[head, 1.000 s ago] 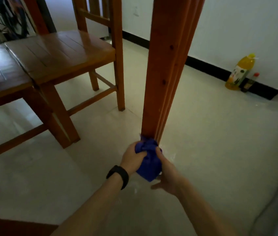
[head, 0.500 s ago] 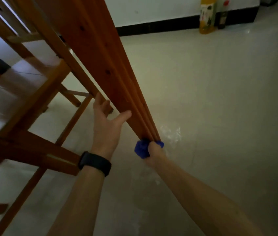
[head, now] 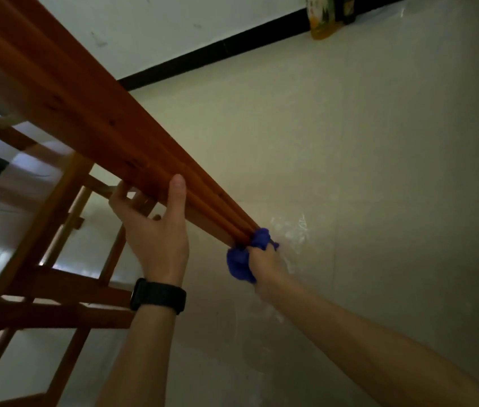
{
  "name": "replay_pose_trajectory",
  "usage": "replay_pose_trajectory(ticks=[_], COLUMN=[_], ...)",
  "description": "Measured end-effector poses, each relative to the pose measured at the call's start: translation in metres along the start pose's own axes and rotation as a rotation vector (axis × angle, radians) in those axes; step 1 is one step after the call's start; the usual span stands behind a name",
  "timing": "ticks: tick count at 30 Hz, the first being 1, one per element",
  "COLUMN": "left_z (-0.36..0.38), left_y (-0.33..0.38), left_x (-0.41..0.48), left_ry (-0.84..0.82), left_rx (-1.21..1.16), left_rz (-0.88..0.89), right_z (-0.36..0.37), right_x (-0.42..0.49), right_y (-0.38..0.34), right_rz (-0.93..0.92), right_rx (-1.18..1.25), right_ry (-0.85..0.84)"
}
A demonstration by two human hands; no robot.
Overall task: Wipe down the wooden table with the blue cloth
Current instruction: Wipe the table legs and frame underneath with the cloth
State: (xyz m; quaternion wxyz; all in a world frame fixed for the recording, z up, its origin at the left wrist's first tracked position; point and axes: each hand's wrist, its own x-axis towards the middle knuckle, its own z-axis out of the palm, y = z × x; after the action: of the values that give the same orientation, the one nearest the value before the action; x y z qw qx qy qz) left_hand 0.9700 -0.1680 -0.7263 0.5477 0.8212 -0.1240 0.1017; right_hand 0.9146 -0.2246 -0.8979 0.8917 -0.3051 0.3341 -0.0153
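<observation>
Blue cloth (head: 239, 264) bunched at foot of wooden bench leg (head: 100, 113), by the floor (head: 379, 201).
Right hand (head: 263, 261): fingers curled tight round the cloth, pressing it against the leg's base. Left hand (head: 156, 230) gripped the leg higher up, thumb across its front. Chair (head: 56, 286) just behind.

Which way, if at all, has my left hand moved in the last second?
Yes. The left hand left the blue cloth and moved up the table leg, now gripping it.
</observation>
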Motion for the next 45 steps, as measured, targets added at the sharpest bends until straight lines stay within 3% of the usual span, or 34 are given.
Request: replay_pose_trajectory(ticks=[2,5,7,9,11,13,16,18,22,31,36,40,43,45], left_z=[-0.002,-0.004,-0.002,-0.001,-0.001,-0.001,-0.004,-0.003,0.001,-0.001,-0.006,-0.007,-0.006,-0.007], left_y=[-0.001,0.001,0.003,0.000,-0.002,-0.001,0.001,0.001,0.001,0.007,0.008,0.004,0.003,0.000], left_x=[0.001,0.001,-0.001,-0.001,-0.001,0.000,0.001,0.000,-0.001,0.002,0.003,0.000,-0.001,0.001], left_ry=[0.004,0.014,0.021,0.049,0.069,0.059,0.031,0.021,0.054,0.035,-0.011,-0.006,0.002,-0.014], left_rx=[0.018,0.049,0.070,0.084,0.081,0.082,0.080,0.076,0.116,0.221,0.203,0.183,0.153,0.132], left_rz=[0.006,0.034,0.050,0.055,0.047,0.036,0.019,0.004,0.013,-0.004,-0.018,-0.009,0.014,0.024], right_z=[0.030,0.047,0.060,0.084,0.106,0.112,0.080,0.041,-0.020,-0.049,-0.058,-0.080,-0.098,-0.110], right_x=[-0.016,-0.045,-0.044,-0.040,-0.037,-0.031,0.001,0.034,0.088,0.115,0.099,0.039,0.057,0.105], right_y=[-0.011,-0.028,-0.065,-0.117,-0.158,-0.173,-0.151,-0.121,-0.072,-0.043,-0.032,-0.017,0.002,0.031], right_rz=[-0.174,-0.734,-0.955,-1.054,-0.975,-0.831,-0.695,-0.500,-0.228,0.016,0.079,0.257,0.173,0.045], right_rx=[0.069,-0.140,-0.213,-0.315,-0.409,-0.515,-0.751,-0.902,-0.980,-0.953,-0.918,-0.797,-0.621,-0.418], right_ry=[0.057,0.170,0.130,-0.029,-0.318,-0.408,-0.191,-0.083,-0.085,-0.088,0.061,-0.188,0.143,0.265])
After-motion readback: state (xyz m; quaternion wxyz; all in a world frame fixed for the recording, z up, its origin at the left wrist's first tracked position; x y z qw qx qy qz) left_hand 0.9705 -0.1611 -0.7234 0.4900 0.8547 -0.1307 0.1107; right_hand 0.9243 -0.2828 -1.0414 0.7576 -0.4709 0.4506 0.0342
